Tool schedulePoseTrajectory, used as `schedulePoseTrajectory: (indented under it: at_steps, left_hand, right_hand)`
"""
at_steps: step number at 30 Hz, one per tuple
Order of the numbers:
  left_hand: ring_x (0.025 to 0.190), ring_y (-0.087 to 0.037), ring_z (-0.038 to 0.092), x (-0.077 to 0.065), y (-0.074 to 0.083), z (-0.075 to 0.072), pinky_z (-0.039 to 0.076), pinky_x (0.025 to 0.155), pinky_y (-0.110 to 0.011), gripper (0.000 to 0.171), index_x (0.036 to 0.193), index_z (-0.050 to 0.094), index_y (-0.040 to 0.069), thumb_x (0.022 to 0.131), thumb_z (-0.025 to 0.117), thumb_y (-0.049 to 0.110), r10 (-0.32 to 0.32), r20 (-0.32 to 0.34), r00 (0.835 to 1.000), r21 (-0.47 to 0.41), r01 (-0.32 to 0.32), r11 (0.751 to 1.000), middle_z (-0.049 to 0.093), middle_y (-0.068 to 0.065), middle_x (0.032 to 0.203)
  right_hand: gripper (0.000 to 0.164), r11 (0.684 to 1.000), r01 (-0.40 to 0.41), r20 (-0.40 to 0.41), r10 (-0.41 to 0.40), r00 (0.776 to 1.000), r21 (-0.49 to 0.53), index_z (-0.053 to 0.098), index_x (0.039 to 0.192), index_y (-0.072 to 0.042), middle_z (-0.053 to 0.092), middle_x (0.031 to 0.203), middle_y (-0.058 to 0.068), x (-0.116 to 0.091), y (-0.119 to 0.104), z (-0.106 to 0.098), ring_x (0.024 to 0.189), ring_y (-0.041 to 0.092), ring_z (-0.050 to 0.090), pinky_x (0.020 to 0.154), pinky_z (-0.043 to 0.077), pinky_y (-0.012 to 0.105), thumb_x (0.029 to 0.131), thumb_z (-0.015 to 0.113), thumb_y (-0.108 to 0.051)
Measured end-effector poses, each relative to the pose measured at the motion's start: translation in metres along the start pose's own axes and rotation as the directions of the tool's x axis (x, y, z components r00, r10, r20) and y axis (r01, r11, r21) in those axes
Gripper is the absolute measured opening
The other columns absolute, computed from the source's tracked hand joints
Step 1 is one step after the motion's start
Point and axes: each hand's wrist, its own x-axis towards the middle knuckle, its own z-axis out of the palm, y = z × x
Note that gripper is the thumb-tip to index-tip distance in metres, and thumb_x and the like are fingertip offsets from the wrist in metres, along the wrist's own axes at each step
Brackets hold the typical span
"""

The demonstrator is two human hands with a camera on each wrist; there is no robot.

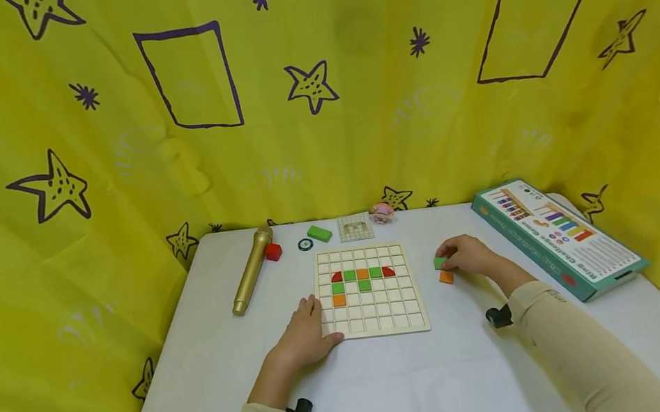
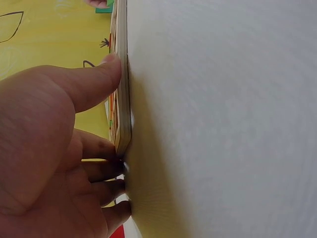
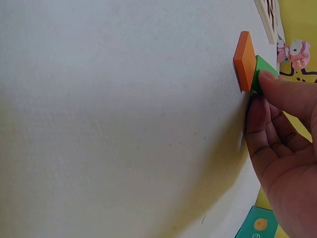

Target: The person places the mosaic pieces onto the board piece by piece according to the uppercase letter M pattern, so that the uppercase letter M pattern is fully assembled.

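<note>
A pale wooden grid board (image 1: 383, 311) lies on the white table, with several green, orange and red tiles in its cells. At its near left corner rests my left hand (image 1: 305, 334); the thumb (image 2: 94, 82) touches the near edge and the other fingers lie along the left side. To the right of the board, my right hand (image 1: 470, 255) pinches a green tile (image 3: 262, 64) between thumb and fingers. An orange tile (image 3: 244, 62) lies right beside that green one, on the cloth.
Behind the board are a green block (image 1: 319, 233), a small round disc (image 1: 306, 244), a pattern card (image 1: 355, 227) and a pink figurine (image 1: 382, 212). A gold microphone (image 1: 252, 271) and red cube (image 1: 273, 252) lie at left. A game box (image 1: 559, 237) lies at right.
</note>
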Motion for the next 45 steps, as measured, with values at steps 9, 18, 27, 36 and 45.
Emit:
schedulePoseTrajectory:
  at_steps: [9, 18, 27, 36, 45]
  left_hand:
    - [0.149, -0.042, 0.020, 0.000, 0.000, -0.001, 0.028, 0.117, -0.053, 0.094, 0.154, 0.029, -0.008, 0.090, 0.073, 0.045, -0.006, -0.009, 1.000, -0.006, 0.006, 1.000, 0.024, -0.022, 0.163]
    - [0.150, -0.042, 0.020, -0.001, -0.002, 0.001, 0.027, 0.117, -0.053, 0.094, 0.154, 0.029, -0.007, 0.090, 0.073, 0.045, -0.002, -0.005, 1.000, -0.003, 0.002, 1.000, 0.024, -0.022, 0.163]
    - [0.149, -0.042, 0.021, -0.001, -0.002, 0.000, 0.028, 0.117, -0.052, 0.094, 0.154, 0.029, -0.007, 0.089, 0.074, 0.045, -0.006, -0.008, 1.000, -0.013, 0.006, 1.000, 0.025, -0.022, 0.162]
    - [0.149, -0.042, 0.021, -0.002, -0.001, -0.001, 0.029, 0.116, -0.053, 0.094, 0.155, 0.028, -0.007, 0.090, 0.073, 0.045, -0.011, -0.007, 1.000, -0.030, 0.011, 0.999, 0.023, -0.022, 0.163]
    - [0.149, -0.044, 0.021, -0.003, 0.002, -0.002, 0.029, 0.116, -0.053, 0.092, 0.153, 0.030, -0.008, 0.091, 0.072, 0.045, 0.004, -0.012, 1.000, -0.013, -0.004, 1.000, 0.024, -0.024, 0.162]
  right_hand:
    - [0.018, 1.000, 0.003, 0.021, -0.004, 1.000, 0.024, 0.070, 0.110, 0.001, 0.065, 0.099, 0.011, 0.001, -0.001, -0.003, 0.087, 0.023, 0.057, 0.075, 0.050, 0.032, 0.094, 0.068, -0.007]
    - [0.020, 0.999, 0.002, 0.016, -0.003, 1.000, 0.045, 0.070, 0.113, 0.001, 0.067, 0.102, 0.011, 0.001, -0.017, -0.002, 0.089, 0.023, 0.058, 0.077, 0.051, 0.032, 0.095, 0.066, -0.008]
    - [0.019, 0.997, 0.023, 0.032, -0.025, 0.999, 0.068, 0.071, 0.112, 0.001, 0.067, 0.101, 0.010, 0.007, -0.039, 0.007, 0.088, 0.022, 0.059, 0.079, 0.053, 0.032, 0.095, 0.068, -0.009]
    - [0.020, 0.993, 0.042, 0.079, -0.052, 0.996, 0.112, 0.071, 0.112, 0.002, 0.069, 0.103, 0.010, 0.009, -0.060, 0.019, 0.088, 0.022, 0.061, 0.081, 0.055, 0.032, 0.095, 0.067, -0.008]
    - [0.015, 0.990, 0.057, 0.102, -0.071, 0.992, 0.132, 0.073, 0.108, -0.001, 0.070, 0.103, 0.009, 0.012, -0.077, 0.031, 0.086, 0.020, 0.062, 0.083, 0.056, 0.033, 0.095, 0.069, -0.007]
